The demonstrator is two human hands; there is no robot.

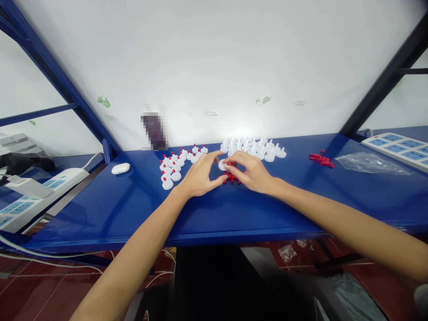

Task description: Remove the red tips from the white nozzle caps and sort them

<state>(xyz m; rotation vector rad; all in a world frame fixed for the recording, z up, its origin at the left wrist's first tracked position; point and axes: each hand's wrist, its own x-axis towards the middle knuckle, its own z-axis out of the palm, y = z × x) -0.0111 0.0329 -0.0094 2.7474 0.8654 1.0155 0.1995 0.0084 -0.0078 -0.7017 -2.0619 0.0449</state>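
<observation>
Over the middle of the blue table, my right hand pinches a white nozzle cap between thumb and fingers. A small red tip shows at those fingertips; whether it sits on the nozzle I cannot tell. My left hand curves around the cap's left side, thumb and fingers apart. Below the fingertips lies a pile of small red tips, partly covered by my hands. White caps with red tips stand grouped to the left. Behind my right hand stand several white nozzle caps without red tips.
A white earbud case lies on the blue table at left. More red tips and a clear plastic bag lie at right. Power strips flank the table. A pixelated dark object leans against the wall.
</observation>
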